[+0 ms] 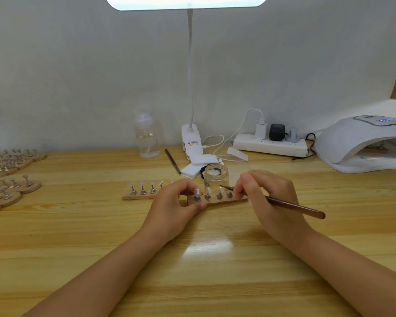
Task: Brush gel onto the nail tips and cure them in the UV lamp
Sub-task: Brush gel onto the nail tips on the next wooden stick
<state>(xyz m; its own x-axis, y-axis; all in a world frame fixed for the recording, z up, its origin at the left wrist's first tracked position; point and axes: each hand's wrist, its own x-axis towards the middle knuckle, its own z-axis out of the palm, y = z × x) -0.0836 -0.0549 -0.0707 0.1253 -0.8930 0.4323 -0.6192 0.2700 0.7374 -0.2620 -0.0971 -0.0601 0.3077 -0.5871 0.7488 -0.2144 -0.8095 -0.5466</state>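
Left hand (176, 200): pinches the near strip (217, 200) at its left end, beside the first nail tip (197, 192).

Right hand (266, 195): grips a brush (293, 205), bristles aimed left over the tips just past its fingers.

Jar (216, 173): directly behind both grips (lid off).

UV lamp (361, 145): far right of the brush hand.

Second strip (139, 195): left of the holding hand.

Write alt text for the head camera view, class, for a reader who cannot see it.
A person's left hand grips a wooden strip of nail tips while the right hand holds a brush to them. A glass jar stands behind; a UV lamp sits at far right.
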